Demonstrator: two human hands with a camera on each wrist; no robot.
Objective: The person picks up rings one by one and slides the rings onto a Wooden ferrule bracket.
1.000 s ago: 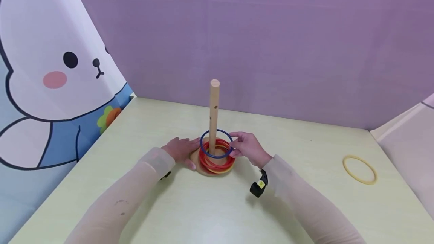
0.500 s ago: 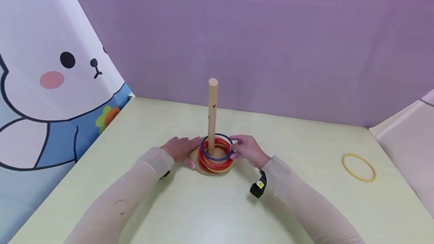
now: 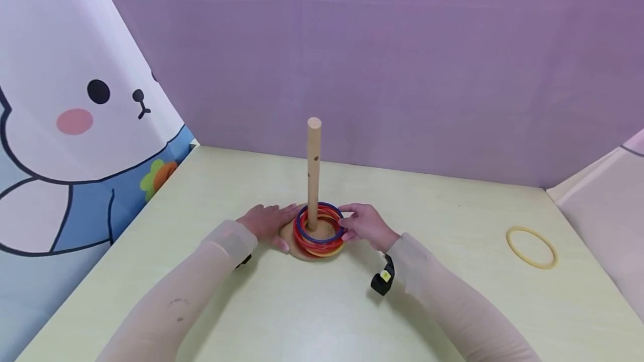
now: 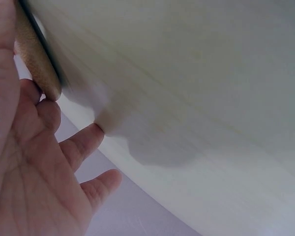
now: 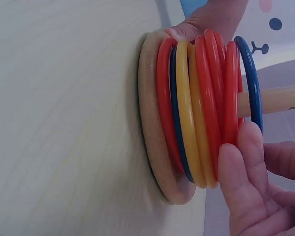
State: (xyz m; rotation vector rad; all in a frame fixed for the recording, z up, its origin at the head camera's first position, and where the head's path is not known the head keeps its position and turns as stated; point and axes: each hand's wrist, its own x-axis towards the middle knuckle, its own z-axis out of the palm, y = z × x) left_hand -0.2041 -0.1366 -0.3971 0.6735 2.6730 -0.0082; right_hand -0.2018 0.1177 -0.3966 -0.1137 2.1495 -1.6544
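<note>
A wooden peg stands upright on a round wooden base with a stack of rings around it. Red rings and yellow rings make up most of the stack, with one blue ring low down among them. Between thumb and fingertips, my right hand pinches another blue ring, which encircles the peg right at the top of the stack. On the opposite side, my left hand rests on the base's edge with its fingers extended; the left wrist view shows the fingers spread beside the wooden rim.
A single yellow ring lies flat on the pale tabletop at the far right. Behind the table rises a purple backdrop, and a cartoon-printed cloth borders the left side.
The blue ring has come down around the peg with my right hand, from above the stack to its top. My left hand has stayed on the base.
</note>
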